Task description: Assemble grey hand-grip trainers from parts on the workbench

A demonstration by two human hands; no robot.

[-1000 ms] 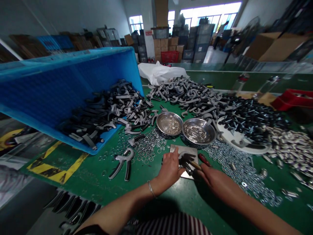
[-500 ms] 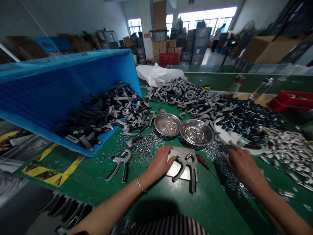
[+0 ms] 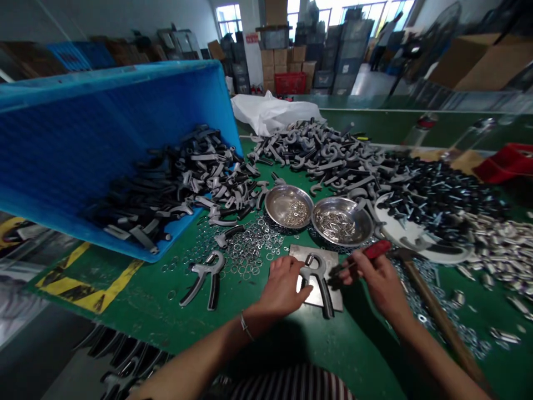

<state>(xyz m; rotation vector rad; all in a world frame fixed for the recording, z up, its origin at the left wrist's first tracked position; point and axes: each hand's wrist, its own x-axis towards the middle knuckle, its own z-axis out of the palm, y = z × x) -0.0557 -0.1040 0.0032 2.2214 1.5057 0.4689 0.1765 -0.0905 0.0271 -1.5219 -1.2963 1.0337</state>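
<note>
A grey and black hand gripper (image 3: 320, 278) lies on a small steel plate (image 3: 333, 260) on the green table. My left hand (image 3: 285, 286) is curled against its left handle and holds it down. My right hand (image 3: 377, 276) is closed on a red-handled screwdriver (image 3: 373, 250), whose dark shaft points left at the hand gripper. A wooden-handled hammer (image 3: 437, 316) lies beside my right forearm, with its head near my knuckles.
Two steel bowls (image 3: 289, 206) (image 3: 342, 221) of small parts stand behind the plate. Another hand gripper (image 3: 204, 283) lies to the left among loose rings (image 3: 250, 250). A tipped blue crate (image 3: 104, 139) spills handles. Piles of grey hooks (image 3: 320, 153), black knobs (image 3: 433, 194) and metal sleeves (image 3: 499, 250) lie behind and to the right.
My right hand came back from the right and now holds the red screwdriver at the hand gripper. The hammer now lies beside my forearm. My left hand shifted onto the hand gripper's handle.
</note>
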